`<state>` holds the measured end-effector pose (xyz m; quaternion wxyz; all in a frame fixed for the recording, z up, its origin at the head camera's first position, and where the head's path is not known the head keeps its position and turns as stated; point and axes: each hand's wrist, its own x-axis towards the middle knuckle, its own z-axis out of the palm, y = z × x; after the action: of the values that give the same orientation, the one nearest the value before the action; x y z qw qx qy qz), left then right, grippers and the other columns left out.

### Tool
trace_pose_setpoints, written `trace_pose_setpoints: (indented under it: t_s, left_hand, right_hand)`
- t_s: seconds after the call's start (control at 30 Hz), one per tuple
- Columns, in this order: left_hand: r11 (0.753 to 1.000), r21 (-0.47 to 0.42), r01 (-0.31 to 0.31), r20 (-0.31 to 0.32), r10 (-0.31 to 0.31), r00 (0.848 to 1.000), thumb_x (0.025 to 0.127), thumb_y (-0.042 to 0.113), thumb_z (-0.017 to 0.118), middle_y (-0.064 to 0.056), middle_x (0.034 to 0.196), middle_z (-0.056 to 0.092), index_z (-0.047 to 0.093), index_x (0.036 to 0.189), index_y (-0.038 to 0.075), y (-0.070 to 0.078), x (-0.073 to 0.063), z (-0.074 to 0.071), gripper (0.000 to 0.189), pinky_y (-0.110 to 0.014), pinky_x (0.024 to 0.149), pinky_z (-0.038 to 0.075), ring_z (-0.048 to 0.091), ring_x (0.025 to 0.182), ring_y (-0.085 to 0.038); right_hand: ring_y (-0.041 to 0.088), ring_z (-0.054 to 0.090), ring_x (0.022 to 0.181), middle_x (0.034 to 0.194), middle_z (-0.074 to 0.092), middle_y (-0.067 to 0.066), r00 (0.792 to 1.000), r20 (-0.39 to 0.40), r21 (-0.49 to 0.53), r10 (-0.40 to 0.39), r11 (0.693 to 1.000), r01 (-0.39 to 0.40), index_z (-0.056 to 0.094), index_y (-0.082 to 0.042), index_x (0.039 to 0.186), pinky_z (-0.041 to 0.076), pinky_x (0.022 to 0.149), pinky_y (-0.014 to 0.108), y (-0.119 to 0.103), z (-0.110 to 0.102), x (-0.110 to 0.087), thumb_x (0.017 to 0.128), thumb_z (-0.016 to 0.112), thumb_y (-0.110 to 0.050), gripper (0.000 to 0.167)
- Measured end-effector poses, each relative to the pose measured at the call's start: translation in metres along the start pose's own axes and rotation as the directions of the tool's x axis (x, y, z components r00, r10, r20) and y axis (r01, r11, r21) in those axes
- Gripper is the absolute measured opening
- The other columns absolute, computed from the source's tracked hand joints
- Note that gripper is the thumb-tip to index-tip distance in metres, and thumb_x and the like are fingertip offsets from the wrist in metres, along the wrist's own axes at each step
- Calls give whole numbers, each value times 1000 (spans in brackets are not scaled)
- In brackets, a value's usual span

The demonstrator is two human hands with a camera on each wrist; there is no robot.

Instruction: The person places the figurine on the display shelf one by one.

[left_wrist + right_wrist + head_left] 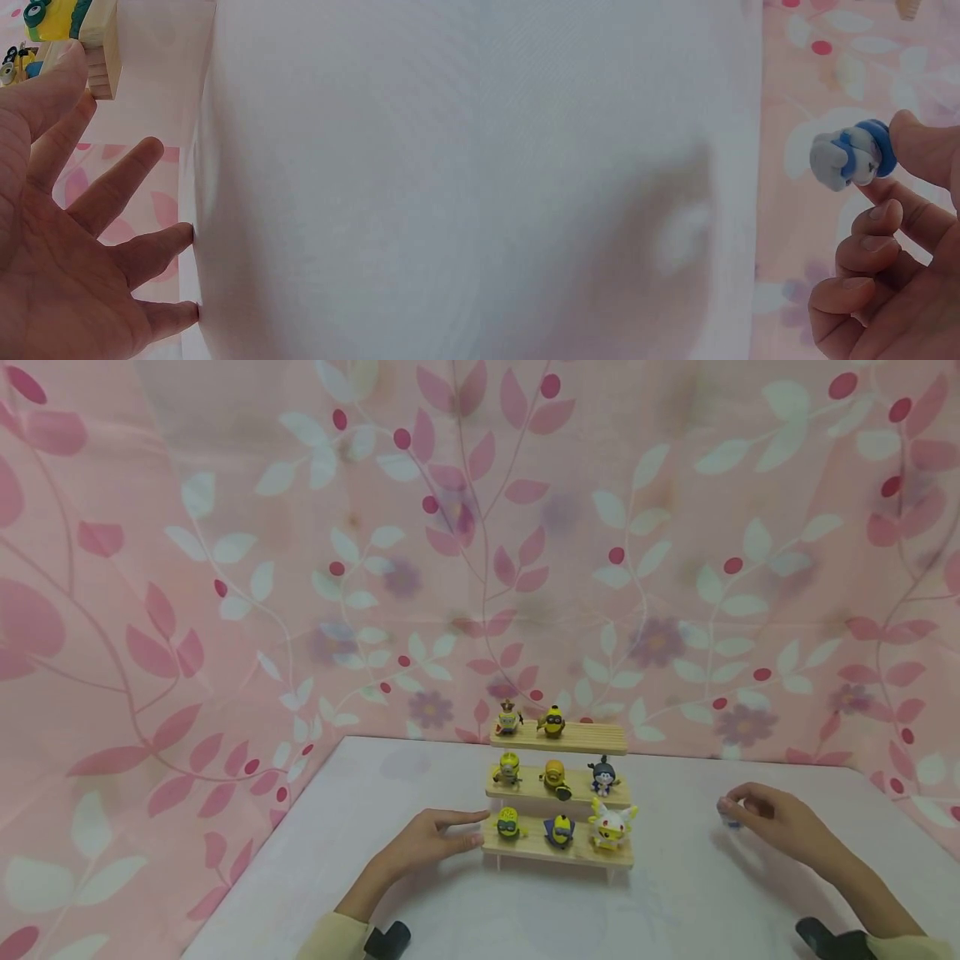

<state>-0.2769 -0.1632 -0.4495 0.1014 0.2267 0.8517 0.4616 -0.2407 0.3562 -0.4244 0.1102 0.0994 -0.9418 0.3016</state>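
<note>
My right hand (780,822) pinches a small white and blue toy figurine (844,159) between thumb and forefinger, over the right of the table; the other fingers curl beneath. My left hand (427,847) is at the left end of a three-tier wooden display stand (525,849), thumb and forefinger tips touching the lowest shelf's end. Its remaining fingers (120,184) spread out straight. On that shelf stand a green-and-yellow figurine (507,823), a yellow one in a dark blue cape (559,832) and a white-horned one (611,825).
Three figurines line the middle shelf, among them a dark-hooded one (602,776) at the right. Two more, one crowned (507,718), stand on the left half of the top shelf (592,735). A pink floral cloth (480,568) hangs behind the white table (300,893).
</note>
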Motion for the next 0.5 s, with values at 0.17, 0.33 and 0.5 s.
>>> trace_pose_setpoints:
  t_s: [0.17, 0.33, 0.5]
  left_hand:
    - [1000, -10, -18, -1, 18, 1000, 89, 43, 72, 1, 133, 61, 69, 127, 30, 0, 0, 0, 41, -63, 109, 29, 45, 135, -32]
    - [999, -17, -31, -1, 31, 1000, 89, 42, 73, 1, 133, 62, 69, 127, 28, 0, 0, 0, 41, -62, 110, 29, 45, 134, -31]
    - [1000, -4, -28, -5, 28, 1000, 88, 43, 73, 2, 133, 62, 69, 127, 29, 0, 0, -1, 42, -61, 110, 29, 45, 135, -30]
  right_hand:
    - [9, 44, 66, 75, 48, 0, 999, -45, 47, 27, 999, -25, 65, -3, 109, 37, 52, 26, -9, -2, 3, 97, 65, -27, 27]
    - [10, 46, 67, 76, 50, 1, 995, -96, 82, 33, 996, -25, 63, -3, 110, 37, 52, 26, -19, -5, 7, 98, 64, -28, 28]
    - [11, 46, 68, 77, 51, 3, 991, -117, 101, 64, 994, -52, 61, -3, 114, 39, 52, 26, -33, -9, 13, 98, 63, -32, 33]
